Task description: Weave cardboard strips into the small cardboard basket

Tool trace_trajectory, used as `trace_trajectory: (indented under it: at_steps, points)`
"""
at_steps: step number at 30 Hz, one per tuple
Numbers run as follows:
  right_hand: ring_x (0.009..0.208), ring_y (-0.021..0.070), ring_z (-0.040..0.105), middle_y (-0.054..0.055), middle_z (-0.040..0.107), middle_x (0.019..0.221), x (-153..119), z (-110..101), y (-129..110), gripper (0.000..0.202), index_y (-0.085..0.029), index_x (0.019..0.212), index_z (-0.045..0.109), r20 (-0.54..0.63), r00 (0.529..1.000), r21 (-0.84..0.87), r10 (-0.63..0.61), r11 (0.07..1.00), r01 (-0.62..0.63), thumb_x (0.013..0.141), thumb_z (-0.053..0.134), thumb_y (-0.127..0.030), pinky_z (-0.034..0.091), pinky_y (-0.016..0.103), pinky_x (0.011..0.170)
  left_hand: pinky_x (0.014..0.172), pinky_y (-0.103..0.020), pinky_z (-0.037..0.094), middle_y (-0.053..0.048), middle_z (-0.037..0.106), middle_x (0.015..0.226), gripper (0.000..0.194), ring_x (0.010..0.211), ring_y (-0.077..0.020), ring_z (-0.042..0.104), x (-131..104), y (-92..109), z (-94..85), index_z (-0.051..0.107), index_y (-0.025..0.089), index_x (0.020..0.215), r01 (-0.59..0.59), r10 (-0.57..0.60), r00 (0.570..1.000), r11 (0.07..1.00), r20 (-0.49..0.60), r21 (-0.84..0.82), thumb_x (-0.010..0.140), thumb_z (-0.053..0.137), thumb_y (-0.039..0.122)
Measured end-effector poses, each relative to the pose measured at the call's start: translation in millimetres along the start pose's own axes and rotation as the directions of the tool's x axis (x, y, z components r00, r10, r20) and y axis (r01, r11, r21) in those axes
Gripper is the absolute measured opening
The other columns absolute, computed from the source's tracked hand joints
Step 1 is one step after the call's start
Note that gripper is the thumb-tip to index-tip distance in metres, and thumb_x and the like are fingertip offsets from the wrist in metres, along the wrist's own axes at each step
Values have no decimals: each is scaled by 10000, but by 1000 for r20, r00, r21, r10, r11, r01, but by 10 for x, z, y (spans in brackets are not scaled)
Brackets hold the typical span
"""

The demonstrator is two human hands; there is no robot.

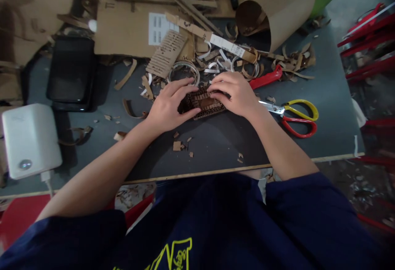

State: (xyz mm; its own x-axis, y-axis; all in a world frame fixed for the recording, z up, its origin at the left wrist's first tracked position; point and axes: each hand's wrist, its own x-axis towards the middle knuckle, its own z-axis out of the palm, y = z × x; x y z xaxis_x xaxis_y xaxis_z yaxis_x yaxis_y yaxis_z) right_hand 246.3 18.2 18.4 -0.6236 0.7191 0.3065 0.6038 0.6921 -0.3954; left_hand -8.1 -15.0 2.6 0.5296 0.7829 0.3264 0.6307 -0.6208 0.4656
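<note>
Navy shirt (216, 216) is seen below the corrugated cardboard frame (210, 112), which is held between the left hand (166, 106) and the right hand (236, 94) and may be bent by uneven finger pressure.

a navy short-sleeved shirt (216, 220) with yellow outlined lettering on the front.

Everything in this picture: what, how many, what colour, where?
hollow ribbed cardboard piece: one, brown, between hands
metal scissors: one, yellow and red handles, right
plastic handle: one, red, above scissors
cardboard and paper scraps: many, brown and white, scattered
cardboard tube: one, brown, back right
flat cardboard sheet: one, brown, back
flat device: at least one, black, left
rounded box: one, white, far left
tabletop: one, dark grey, beneath
slim frames: several, red, far right
shirt: one, navy, bottom
left hand, right hand: one each, bare, at piece's ends
</note>
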Motion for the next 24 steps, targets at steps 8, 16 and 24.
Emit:
trace_trajectory:
  at_steps: [8,16,24]
  points:
    - [1120,294,646,70,720,1161,-3,-29,-26,225,-287,1090,740,1,997,32,80,996,-80,976,546,-301,468,520,1012,1131,-525,445,-110,631,1387,390,1305,-299,583,26,4,-18,618,214,1269,-37,40,997,998,64,-47,949,578,433]
    - [1031,262,674,70,719,1128,-17,65,-94,239,-279,1086,778,-96,970,39,223,975,-220,950,583,-300,558,445,921,1123,-510,447,-112,636,1382,358,1305,-294,582,32,29,-23,657,200,1209,-19,21,996,1000,84,-21,956,543,426]
    - [1120,312,650,79,701,1182,-50,101,-171,234,-270,1050,768,-210,947,-58,244,963,-261,960,556,-314,552,503,977,1117,-516,449,-118,631,1387,340,1312,-303,577,18,39,-19,651,187,1213,-23,23,996,1000,81,1,952,547,379]
